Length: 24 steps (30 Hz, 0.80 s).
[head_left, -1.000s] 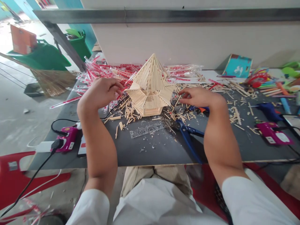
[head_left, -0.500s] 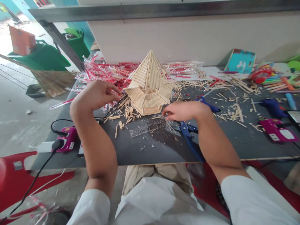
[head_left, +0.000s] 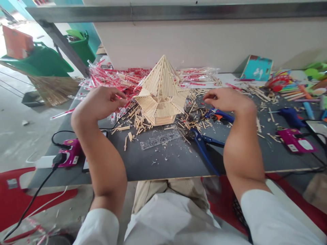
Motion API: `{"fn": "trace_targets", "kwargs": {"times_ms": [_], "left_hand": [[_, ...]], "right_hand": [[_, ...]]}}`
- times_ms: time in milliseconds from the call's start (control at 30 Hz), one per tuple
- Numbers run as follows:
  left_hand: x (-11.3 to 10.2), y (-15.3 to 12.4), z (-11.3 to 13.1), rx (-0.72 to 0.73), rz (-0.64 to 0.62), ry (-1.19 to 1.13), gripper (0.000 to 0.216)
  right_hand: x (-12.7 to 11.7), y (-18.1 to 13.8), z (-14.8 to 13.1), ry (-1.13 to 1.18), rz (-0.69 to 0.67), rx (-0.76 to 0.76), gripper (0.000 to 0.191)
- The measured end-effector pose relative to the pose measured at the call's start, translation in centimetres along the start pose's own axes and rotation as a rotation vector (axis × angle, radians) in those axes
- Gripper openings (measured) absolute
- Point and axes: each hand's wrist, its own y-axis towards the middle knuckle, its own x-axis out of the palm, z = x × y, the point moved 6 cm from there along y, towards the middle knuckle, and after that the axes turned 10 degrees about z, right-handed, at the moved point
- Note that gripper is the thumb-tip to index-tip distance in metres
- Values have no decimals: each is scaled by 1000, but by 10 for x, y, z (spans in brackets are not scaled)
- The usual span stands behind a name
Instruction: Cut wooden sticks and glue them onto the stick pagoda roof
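A pointed-roof model house built of small wooden sticks [head_left: 160,92] stands on the dark table [head_left: 163,163]. My left hand [head_left: 98,102] hovers just left of the model, fingers curled toward the thumb; what they pinch is too small to see. My right hand [head_left: 226,98] is raised just right of the model, over scattered cut sticks [head_left: 196,115], its fingertips drawn together. I cannot make out anything between them. A blue glue gun [head_left: 221,116] lies right under that hand.
Blue cutters [head_left: 204,146] and a clear ruler [head_left: 159,139] lie in front of the model. Red-and-white stick packets [head_left: 114,78] pile up behind. Pink plugged-in devices [head_left: 70,154] [head_left: 296,143] sit at both sides, with a second glue gun [head_left: 291,115] right. Green bins [head_left: 41,63] stand left.
My right hand dipped to the table by the ruler half a second ago and has since lifted back up to the right of the model. The left hand barely moved.
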Motion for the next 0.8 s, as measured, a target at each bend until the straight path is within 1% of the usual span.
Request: {"fn": "trace_targets", "kwargs": {"times_ms": [67, 100, 200, 267, 367, 433, 500, 567, 667, 800], "left_hand": [[1, 0, 0, -18, -7, -5, 35], [2, 0, 1, -28, -13, -7, 36], [3, 1, 2, -47, -27, -12, 38], [4, 2, 1, -51, -29, -17, 37], [5, 2, 1, -41, -30, -41, 36], [4, 2, 1, -34, -29, -52, 36], [3, 1, 0, -32, -22, -39, 36], [1, 0, 0, -27, -11, -11, 37], [-1, 0, 1, -16, -12, 5, 37], [1, 1, -1, -37, -30, -12, 41]], "right_hand": [[13, 11, 0, 31, 22, -19, 31], [23, 16, 0, 23, 6, -32, 32], [57, 29, -8, -52, -115, -81, 35], [76, 34, -15, -41, -174, -112, 36], [88, 38, -21, -24, -186, -136, 31], [85, 39, -20, -20, -174, -145, 24], [74, 38, -14, -11, -122, -151, 20], [56, 36, -6, 17, 6, -144, 20], [28, 30, 8, 122, 230, -89, 18], [6, 20, 20, 235, 410, 15, 11]]}}
